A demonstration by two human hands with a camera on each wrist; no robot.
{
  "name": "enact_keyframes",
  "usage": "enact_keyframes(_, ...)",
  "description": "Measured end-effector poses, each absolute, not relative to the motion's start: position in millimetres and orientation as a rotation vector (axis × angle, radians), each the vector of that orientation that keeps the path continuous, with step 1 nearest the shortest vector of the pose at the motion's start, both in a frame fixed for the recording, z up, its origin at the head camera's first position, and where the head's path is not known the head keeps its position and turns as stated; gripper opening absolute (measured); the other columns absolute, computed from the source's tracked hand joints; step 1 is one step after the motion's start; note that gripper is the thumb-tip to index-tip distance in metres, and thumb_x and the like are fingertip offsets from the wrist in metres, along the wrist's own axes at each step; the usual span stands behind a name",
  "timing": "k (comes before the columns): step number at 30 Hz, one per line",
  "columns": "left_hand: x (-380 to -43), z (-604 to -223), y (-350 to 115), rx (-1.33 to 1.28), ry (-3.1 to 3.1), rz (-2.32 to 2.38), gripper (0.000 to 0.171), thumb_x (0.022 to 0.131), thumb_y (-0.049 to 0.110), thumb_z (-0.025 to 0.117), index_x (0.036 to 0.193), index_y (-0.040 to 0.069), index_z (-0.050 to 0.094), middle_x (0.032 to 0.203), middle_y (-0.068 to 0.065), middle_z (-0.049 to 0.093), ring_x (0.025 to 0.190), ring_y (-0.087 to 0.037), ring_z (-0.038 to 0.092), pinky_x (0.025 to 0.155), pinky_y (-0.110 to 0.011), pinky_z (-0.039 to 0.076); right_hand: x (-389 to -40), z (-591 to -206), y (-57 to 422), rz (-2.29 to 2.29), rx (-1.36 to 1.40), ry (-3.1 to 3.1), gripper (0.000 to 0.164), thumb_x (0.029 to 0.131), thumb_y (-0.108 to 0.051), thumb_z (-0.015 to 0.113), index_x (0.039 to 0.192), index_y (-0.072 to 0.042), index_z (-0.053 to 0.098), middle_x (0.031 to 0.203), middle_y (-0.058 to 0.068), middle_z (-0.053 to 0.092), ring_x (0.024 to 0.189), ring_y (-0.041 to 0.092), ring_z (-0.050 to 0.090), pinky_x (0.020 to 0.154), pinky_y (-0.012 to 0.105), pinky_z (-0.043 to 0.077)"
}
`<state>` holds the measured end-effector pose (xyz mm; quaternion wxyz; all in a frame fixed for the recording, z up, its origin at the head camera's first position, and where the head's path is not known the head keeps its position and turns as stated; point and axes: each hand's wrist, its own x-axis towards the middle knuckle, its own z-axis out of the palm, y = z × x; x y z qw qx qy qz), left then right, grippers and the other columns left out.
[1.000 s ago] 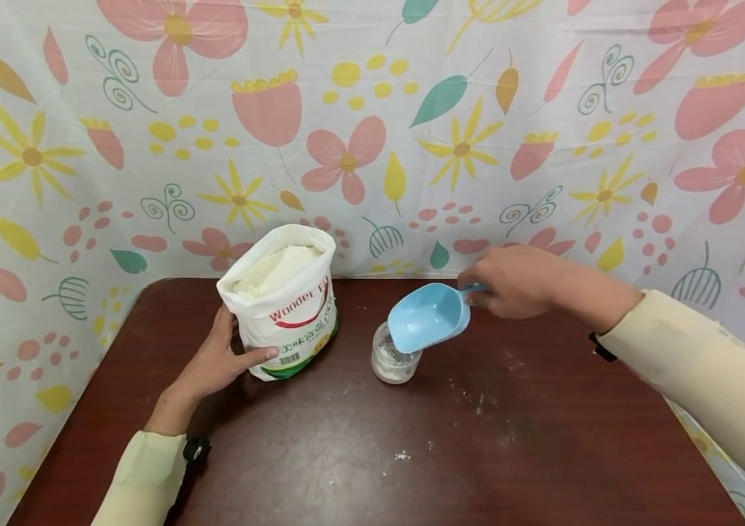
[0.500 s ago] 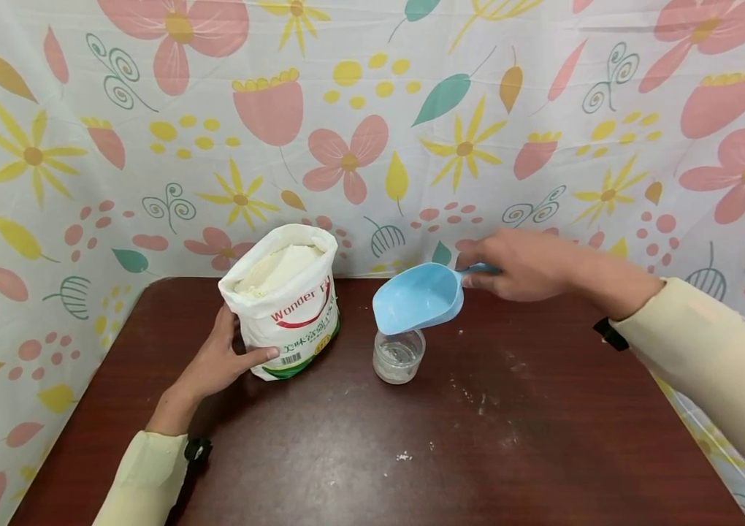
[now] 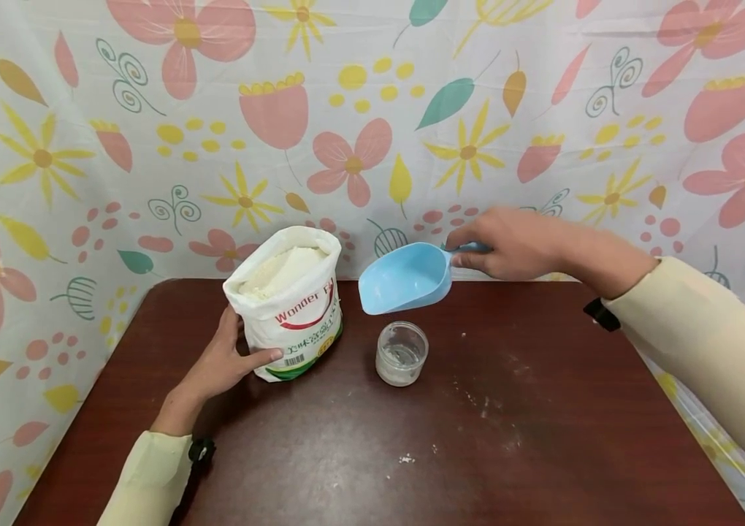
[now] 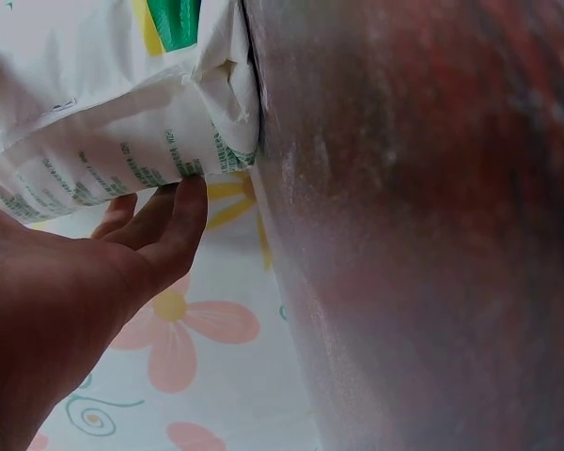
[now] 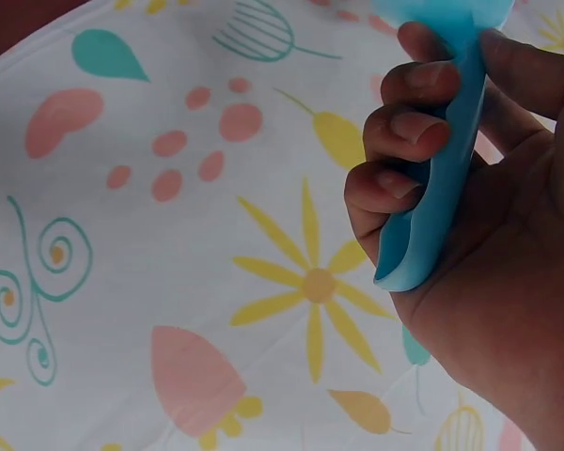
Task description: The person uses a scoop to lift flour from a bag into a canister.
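Note:
A blue plastic scoop (image 3: pixel 405 279) hangs tilted in the air, its bowl above and behind a small clear jar (image 3: pixel 402 354). My right hand (image 3: pixel 510 245) grips the scoop's handle (image 5: pixel 442 178); fingers curl round it in the right wrist view. Some white powder lies in the jar, which stands lidless on the table. To the left, an open white bag of flour (image 3: pixel 293 310) stands upright, filled nearly to its rim. My left hand (image 3: pixel 218 361) holds the bag's left side, thumb across the front. In the left wrist view its fingers (image 4: pixel 183 225) press the bag's side.
The dark red-brown table (image 3: pixel 320 453) reaches back to a flower-patterned cloth (image 3: pixel 346 95). Small spills of white powder (image 3: pixel 407 459) dot the tabletop in front of the jar and to its right.
My right hand has lifted the scoop up and leftward, off the jar's mouth, which now shows fully. The left hand and the bag have stayed in place.

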<state>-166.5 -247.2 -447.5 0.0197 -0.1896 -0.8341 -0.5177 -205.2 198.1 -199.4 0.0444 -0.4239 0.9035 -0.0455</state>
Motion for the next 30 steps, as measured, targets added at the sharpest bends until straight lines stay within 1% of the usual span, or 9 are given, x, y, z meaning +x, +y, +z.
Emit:
enact_keyframes(3,-166,-446,-247,-0.596,-2.572,-1.606,0.117,0.086,0.019,0.092,0.166,0.045,0.010,0.162,-0.002,0.026,0.148,-0.024,0.032,0.114,-0.064,0.032,-209,-194,192,-0.157,-1.336,2.754,0.008,0.104,-0.018,0.069,0.103,-0.021,0.076,0.074,-0.013,0.060,0.068,0.006,0.055,0.070,0.034,0.048)
enact_keyframes(6,-165,-446,-248,-0.601,-2.564,-1.603,0.120,0.085,0.017,0.092,0.167,0.044,0.009,0.163,-0.002,0.026,0.148,-0.025,0.032,0.113,-0.064,0.033,-211,-190,186,-0.153,-1.331,2.753,0.008,0.105,-0.017,0.068,0.105,-0.019,0.076,0.079,-0.009,0.063,0.071,0.009,0.057,0.074,0.036,0.050)
enact_keyframes(10,-166,-445,-247,-0.588,-2.562,-1.602,0.122,0.084,0.018,0.093,0.167,0.044,0.007,0.164,-0.003,0.026,0.149,-0.026,0.033,0.114,-0.065,0.032,-213,-186,181,-0.130,-1.294,2.769,0.019,0.105,-0.020,0.069,0.120,-0.014,0.078,0.104,0.000,0.076,0.087,0.014,0.069,0.088,0.044,0.055)
enact_keyframes(12,-166,-445,-247,-0.585,-2.566,-1.612,0.121,0.085,0.019,0.092,0.167,0.044,0.008,0.164,-0.002,0.027,0.149,-0.026,0.033,0.115,-0.064,0.032,-213,-185,179,-0.126,-1.293,2.772,0.023,0.105,-0.021,0.068,0.124,-0.012,0.077,0.108,0.000,0.077,0.090,0.013,0.070,0.091,0.045,0.055)
enact_keyframes(14,-166,-446,-247,-0.580,-2.577,-1.613,0.119,0.085,0.020,0.092,0.167,0.045,0.009,0.164,-0.002,0.026,0.148,-0.026,0.033,0.115,-0.065,0.032,-214,-184,177,-0.131,-1.313,2.769,0.017,0.106,-0.021,0.068,0.119,-0.014,0.077,0.098,-0.003,0.076,0.083,0.011,0.068,0.086,0.042,0.055)
enact_keyframes(16,-166,-447,-248,-0.574,-2.583,-1.615,0.119,0.086,0.021,0.092,0.166,0.046,0.008,0.164,-0.002,0.026,0.148,-0.026,0.033,0.115,-0.065,0.032,-214,-183,175,-0.137,-1.338,2.764,0.007,0.106,-0.020,0.067,0.107,-0.016,0.074,0.079,-0.008,0.065,0.071,0.009,0.060,0.076,0.036,0.052)
enact_keyframes(19,-167,-447,-248,-0.570,-2.585,-1.614,0.119,0.086,0.022,0.092,0.166,0.047,0.008,0.164,-0.002,0.025,0.148,-0.026,0.033,0.114,-0.065,0.032,-216,-180,173,-0.151,-1.359,2.771,0.011,0.106,-0.018,0.067,0.095,-0.019,0.069,0.069,-0.009,0.055,0.063,0.009,0.052,0.069,0.033,0.045)
enact_keyframes(23,-167,-447,-248,-0.583,-2.573,-1.622,0.118,0.086,0.021,0.092,0.166,0.046,0.010,0.163,-0.002,0.026,0.147,-0.026,0.034,0.115,-0.064,0.033,-218,-177,169,-0.145,-1.326,2.791,0.010,0.105,-0.018,0.067,0.096,-0.020,0.071,0.068,-0.009,0.055,0.065,0.009,0.053,0.069,0.034,0.045)
enact_keyframes(30,-168,-448,-248,-0.576,-2.582,-1.599,0.116,0.086,0.022,0.092,0.165,0.043,0.011,0.161,-0.004,0.027,0.148,-0.025,0.031,0.117,-0.065,0.031,-224,-171,156,-0.105,-1.291,2.788,0.016,0.105,-0.018,0.066,0.089,-0.018,0.068,0.067,-0.004,0.051,0.065,0.015,0.052,0.070,0.035,0.044)
